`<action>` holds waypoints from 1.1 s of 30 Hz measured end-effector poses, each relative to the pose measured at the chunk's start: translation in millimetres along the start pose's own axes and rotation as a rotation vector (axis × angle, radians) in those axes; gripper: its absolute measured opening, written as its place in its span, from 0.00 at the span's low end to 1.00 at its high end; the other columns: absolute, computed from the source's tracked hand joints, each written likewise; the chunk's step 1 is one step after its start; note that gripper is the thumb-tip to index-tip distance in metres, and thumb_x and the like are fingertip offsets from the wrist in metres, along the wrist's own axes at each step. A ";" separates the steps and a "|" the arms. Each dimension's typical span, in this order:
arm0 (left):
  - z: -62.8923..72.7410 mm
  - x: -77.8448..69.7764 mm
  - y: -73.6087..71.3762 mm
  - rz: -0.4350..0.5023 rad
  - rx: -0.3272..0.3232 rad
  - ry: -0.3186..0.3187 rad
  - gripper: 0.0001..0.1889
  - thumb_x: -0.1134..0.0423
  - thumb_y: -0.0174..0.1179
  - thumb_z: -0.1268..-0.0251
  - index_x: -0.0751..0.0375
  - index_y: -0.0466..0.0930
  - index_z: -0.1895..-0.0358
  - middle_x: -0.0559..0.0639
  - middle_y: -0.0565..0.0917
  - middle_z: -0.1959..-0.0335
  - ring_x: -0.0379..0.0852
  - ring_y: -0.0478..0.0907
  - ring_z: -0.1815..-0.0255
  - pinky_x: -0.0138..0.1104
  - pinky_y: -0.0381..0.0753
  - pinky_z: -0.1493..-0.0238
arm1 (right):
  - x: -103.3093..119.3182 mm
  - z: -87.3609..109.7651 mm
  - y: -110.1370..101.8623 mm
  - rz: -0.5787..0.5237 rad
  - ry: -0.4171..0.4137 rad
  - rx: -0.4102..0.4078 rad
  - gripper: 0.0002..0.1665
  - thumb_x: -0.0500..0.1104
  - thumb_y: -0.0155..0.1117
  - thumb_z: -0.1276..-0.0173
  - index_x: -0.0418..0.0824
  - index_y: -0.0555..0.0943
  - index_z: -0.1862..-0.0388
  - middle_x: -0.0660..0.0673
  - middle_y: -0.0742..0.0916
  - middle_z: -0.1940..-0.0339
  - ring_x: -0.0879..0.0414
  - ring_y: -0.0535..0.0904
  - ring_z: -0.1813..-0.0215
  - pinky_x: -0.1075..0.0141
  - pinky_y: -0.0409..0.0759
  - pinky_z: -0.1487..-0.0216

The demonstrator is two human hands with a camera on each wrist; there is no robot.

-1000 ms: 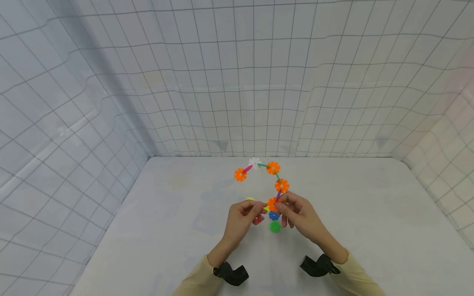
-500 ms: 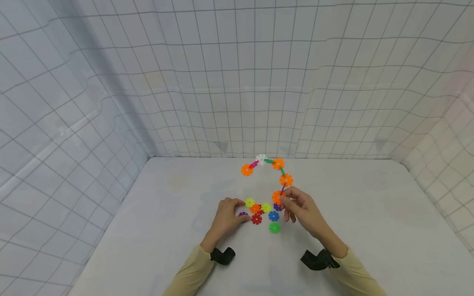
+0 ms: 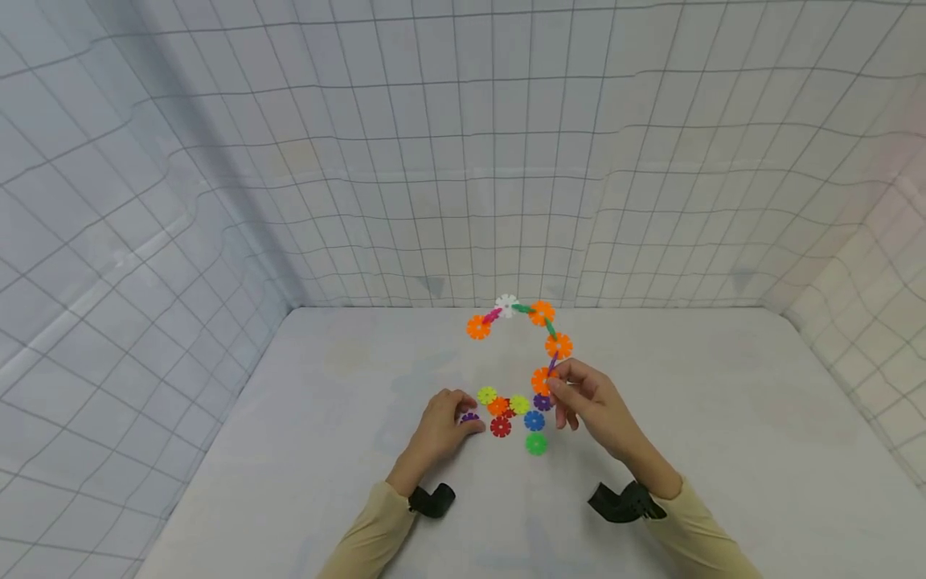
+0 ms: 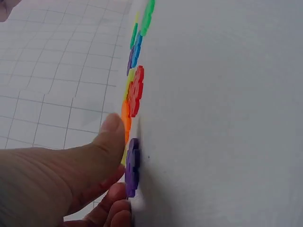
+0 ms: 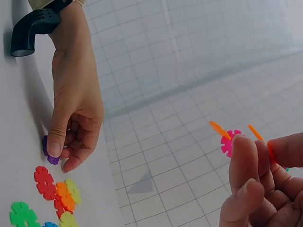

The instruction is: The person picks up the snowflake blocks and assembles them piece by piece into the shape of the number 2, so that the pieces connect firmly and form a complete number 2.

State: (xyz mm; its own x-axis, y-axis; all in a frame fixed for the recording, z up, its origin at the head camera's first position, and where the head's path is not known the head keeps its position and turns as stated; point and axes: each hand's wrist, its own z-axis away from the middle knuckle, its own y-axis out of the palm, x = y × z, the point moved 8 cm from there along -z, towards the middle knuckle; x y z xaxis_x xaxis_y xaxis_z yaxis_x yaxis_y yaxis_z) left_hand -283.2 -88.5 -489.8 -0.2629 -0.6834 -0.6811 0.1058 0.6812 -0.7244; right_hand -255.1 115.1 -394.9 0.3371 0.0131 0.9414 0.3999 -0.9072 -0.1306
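My right hand pinches the orange snowflake disc at the lower end of a curved chain of interlocked discs. From there the chain runs up through purple, orange and green pieces to a white disc, then through a pink one to an orange disc at its free end. My left hand is low at the table, thumb and fingers spread around a loose purple disc. In the left wrist view the thumb stands apart from that disc, while the fingers are right behind it.
Loose discs lie between the hands: a yellow disc, a red disc, a blue disc, a green disc and several others, some overlapping. Gridded white sheets wall the white table at the back and sides.
My left hand has let go of the chain and moved left and down to the loose purple disc. My right hand has lifted the chain slightly away and keeps its hold.
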 end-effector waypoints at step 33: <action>32.3 -105.3 -38.9 0.772 -0.163 0.126 0.05 0.75 0.67 0.46 0.73 0.82 0.67 0.58 0.85 0.72 0.64 0.81 0.73 0.41 0.83 0.67 | 6.0 10.8 11.8 0.022 -0.021 -0.123 0.05 0.33 0.54 0.28 0.33 0.71 0.65 0.40 0.78 0.80 0.54 0.73 0.83 0.64 0.71 0.86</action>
State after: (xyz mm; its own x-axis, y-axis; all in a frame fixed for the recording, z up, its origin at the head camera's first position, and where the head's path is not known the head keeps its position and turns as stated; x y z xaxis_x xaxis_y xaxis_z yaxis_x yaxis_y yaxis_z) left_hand -228.6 -51.5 -393.3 -0.2800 0.0255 -0.9597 0.1631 0.9864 -0.0214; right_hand -239.2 109.0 -394.1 0.3632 0.0005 0.9317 0.2854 -0.9520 -0.1107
